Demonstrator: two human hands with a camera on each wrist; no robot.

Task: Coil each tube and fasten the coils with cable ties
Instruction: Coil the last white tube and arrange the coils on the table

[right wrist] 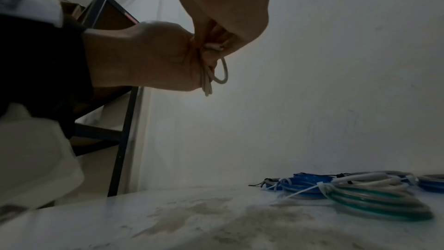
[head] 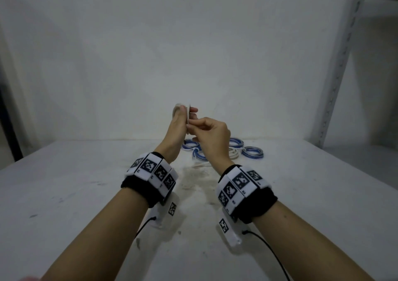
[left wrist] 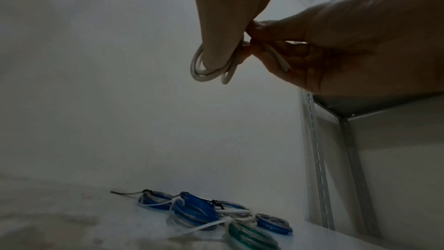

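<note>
A white tube coil [head: 178, 107] is raised above the table, wound around the fingers of my left hand [head: 185, 113], which grips it. In the left wrist view the coil's loops [left wrist: 208, 72] hang under those fingers. My right hand [head: 194, 126] touches the left and pinches the tube's loose end [left wrist: 280, 61]. From the right wrist the same coil [right wrist: 221, 75] and its cut end [right wrist: 214, 46] show between both hands. No cable tie is visible on this coil.
Several blue, green and white coils [head: 251, 152] bound with ties lie in a pile [left wrist: 204, 214] at the table's far middle, near the wall. The white table [head: 86, 194] is stained at its centre. A metal shelf rack [head: 340, 65] stands to the right.
</note>
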